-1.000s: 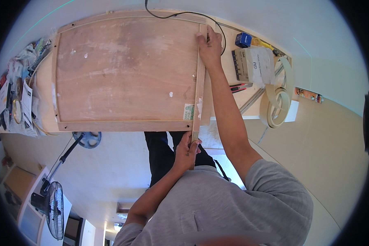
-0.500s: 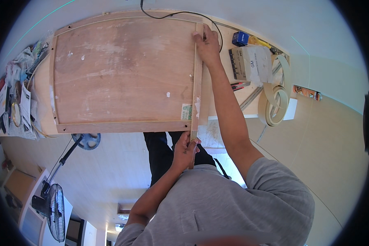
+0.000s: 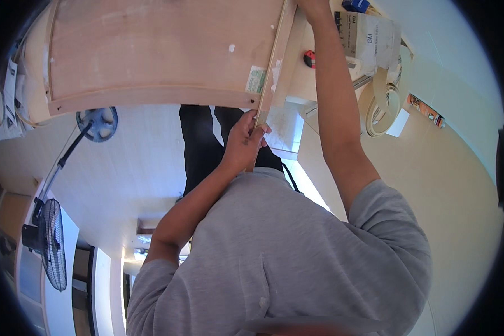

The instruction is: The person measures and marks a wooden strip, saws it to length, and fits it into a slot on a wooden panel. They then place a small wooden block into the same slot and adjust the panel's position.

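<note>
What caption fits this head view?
Left hand grips the near end of a thin wooden strip laid along the plywood panel's edge; right arm reaches toward its far end.

I count two hands of mine at work, my left hand (image 3: 245, 139) and my right hand (image 3: 313, 4), on one thin wooden strip (image 3: 270, 73). There is one plywood board (image 3: 162, 47), one cardboard box (image 3: 367, 39), one coil of edge banding (image 3: 383, 106) and one standing fan (image 3: 53, 243).

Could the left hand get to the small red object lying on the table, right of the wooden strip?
Probably not at once: the left hand is closed around the near end of the thin wooden strip. The small red object lies past it, beside the right forearm; nothing covers it.
</note>
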The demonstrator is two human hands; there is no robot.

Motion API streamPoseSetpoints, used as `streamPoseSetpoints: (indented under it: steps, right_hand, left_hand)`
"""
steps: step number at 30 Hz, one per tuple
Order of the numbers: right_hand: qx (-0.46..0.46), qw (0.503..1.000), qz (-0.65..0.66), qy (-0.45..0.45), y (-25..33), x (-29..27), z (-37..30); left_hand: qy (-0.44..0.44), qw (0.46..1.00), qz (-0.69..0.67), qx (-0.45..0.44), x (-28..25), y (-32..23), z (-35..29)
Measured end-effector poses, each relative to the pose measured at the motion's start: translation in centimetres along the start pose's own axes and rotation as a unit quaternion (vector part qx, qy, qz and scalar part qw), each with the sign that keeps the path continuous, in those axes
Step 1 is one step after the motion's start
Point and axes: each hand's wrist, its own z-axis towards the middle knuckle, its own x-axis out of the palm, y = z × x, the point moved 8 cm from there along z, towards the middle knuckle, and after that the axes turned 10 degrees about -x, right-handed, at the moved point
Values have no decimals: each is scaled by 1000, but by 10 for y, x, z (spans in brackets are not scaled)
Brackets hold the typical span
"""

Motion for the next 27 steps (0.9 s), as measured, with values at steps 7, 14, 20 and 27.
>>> streamPoseSetpoints:
  steps: [7, 14, 20, 27]
  right_hand:
    - [-27, 999, -23, -6, 5, 1, 2]
    - [-43, 998, -20, -29, 2, 1, 2]
    - [-12, 1000, 23, -15, -3, 6, 3]
    - [79, 991, 94, 49, -9, 16, -1]
  left_hand:
    - [2, 999, -3, -35, 2, -3, -4]
    - [0, 1000, -1, -21, 4, -1, -1]
    - [-4, 1000, -8, -19, 7, 0, -2]
    - [-11, 1000, -17, -10, 14, -6, -3]
